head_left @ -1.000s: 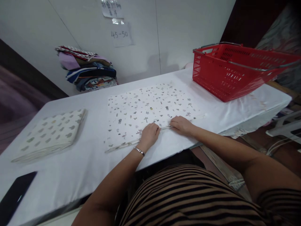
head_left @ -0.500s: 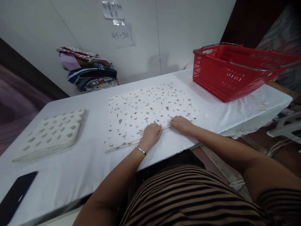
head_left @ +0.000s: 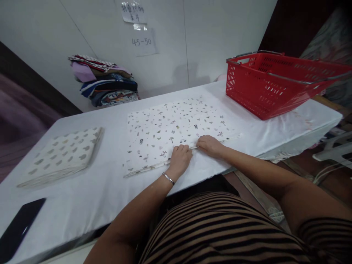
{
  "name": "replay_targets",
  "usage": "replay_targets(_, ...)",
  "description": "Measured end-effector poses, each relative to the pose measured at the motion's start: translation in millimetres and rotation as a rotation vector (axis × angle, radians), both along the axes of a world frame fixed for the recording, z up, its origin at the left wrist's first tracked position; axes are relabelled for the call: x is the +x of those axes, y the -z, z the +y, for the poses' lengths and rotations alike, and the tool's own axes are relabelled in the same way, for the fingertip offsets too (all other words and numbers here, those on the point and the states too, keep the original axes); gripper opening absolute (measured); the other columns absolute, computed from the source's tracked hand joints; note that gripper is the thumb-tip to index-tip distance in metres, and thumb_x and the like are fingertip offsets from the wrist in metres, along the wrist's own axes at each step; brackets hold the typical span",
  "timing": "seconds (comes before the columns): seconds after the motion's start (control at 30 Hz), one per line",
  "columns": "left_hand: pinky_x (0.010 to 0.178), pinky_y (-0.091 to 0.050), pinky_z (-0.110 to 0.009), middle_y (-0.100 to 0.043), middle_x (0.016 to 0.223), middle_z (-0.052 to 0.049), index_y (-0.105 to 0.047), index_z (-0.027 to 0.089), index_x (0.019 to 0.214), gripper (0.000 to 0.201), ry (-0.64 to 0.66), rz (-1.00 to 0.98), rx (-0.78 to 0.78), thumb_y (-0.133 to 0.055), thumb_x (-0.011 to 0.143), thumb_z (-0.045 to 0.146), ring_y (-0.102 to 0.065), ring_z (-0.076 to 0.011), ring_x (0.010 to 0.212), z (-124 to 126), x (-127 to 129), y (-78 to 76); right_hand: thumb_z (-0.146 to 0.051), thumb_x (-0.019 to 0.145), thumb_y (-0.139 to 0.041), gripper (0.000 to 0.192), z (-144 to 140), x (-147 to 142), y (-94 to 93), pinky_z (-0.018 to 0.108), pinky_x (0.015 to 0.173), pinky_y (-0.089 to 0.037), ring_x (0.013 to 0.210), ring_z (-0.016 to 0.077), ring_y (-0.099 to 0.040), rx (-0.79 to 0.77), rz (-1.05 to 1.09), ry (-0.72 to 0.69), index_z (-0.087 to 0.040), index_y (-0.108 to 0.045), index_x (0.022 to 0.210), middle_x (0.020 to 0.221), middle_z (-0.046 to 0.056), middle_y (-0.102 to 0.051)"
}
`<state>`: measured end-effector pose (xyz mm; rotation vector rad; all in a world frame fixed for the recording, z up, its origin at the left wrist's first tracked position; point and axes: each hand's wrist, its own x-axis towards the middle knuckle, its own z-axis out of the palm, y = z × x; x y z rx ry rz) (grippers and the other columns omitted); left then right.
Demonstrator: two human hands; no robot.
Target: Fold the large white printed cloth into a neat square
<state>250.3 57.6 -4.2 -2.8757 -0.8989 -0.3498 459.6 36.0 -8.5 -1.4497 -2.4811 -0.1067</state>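
Head view: pinching near edge of printed cloth [head_left: 178,126] with fingers of left hand [head_left: 180,159] and right hand [head_left: 210,145], held close together. Spread flat on white table [head_left: 112,128], between folded fabric [head_left: 63,154] at left and red basket [head_left: 255,90] at far right
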Motion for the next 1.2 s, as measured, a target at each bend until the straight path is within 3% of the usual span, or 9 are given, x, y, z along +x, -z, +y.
replay_targets(0.23,0.074,-0.034,-0.039,-0.056,0.087,-0.009,-0.061,0.017,0.079,0.025,0.045,0.041,0.044,-0.040,0.091,0.011,-0.047,-0.0240,0.089,0.8,8.8,-0.5,-0.022,0.092,-0.048,0.020,-1.3,-1.5,-1.1,0.031,0.074,-0.032,0.085,0.0194,-0.051,0.014,0.039,0.022,-0.017,-0.066,0.089,0.090,0.008,-0.063)
replay_targets(0.57,0.078,-0.036,-0.040,-0.055,0.089,-0.008,-0.061,0.019,0.083,0.017,-0.036,-0.063,-0.019,-0.046,0.091,0.020,-0.047,-0.0236,0.090,-11.0,-1.0,-2.8,-0.024,0.092,-0.045,0.022,-12.6,-2.7,5.1,0.032,0.073,-0.032,0.087,0.0200,-0.052,0.048,0.043,-0.022,-0.017,-0.066,0.094,0.093,0.008,-0.064)
replay_targets(0.77,0.078,-0.036,-0.038,-0.056,0.090,-0.007,-0.061,0.019,0.082,0.014,-0.088,-0.150,-0.045,-0.049,0.089,0.021,-0.047,-0.0223,0.090,-9.8,2.1,0.2,-0.029,0.087,-0.054,0.023,-18.5,-3.7,2.1,0.033,0.077,-0.032,0.092,0.0217,-0.051,0.039,0.030,-0.060,-0.015,-0.063,0.103,0.100,0.010,-0.063)
replay_targets(0.93,0.078,-0.037,-0.036,-0.056,0.090,-0.005,-0.060,0.019,0.082,0.014,-0.100,-0.149,-0.045,-0.049,0.090,0.023,-0.048,-0.0214,0.090,-11.0,0.3,-0.6,-0.023,0.094,-0.045,0.021,-15.2,-3.7,7.8,0.032,0.074,-0.031,0.088,0.0198,-0.051,0.051,-0.010,-0.015,-0.016,-0.065,0.097,0.095,0.008,-0.064)
replay_targets(1.2,0.083,-0.038,-0.037,-0.056,0.107,-0.008,-0.056,0.018,0.091,0.008,-0.106,-0.103,-0.002,-0.056,0.084,0.021,-0.047,-0.0239,0.100,-13.1,-15.3,-3.3,-0.022,0.095,-0.042,0.023,-14.1,-2.3,4.4,0.031,0.075,-0.030,0.088,0.0192,-0.049,0.012,-0.039,-0.017,-0.016,-0.064,0.098,0.095,0.008,-0.063)
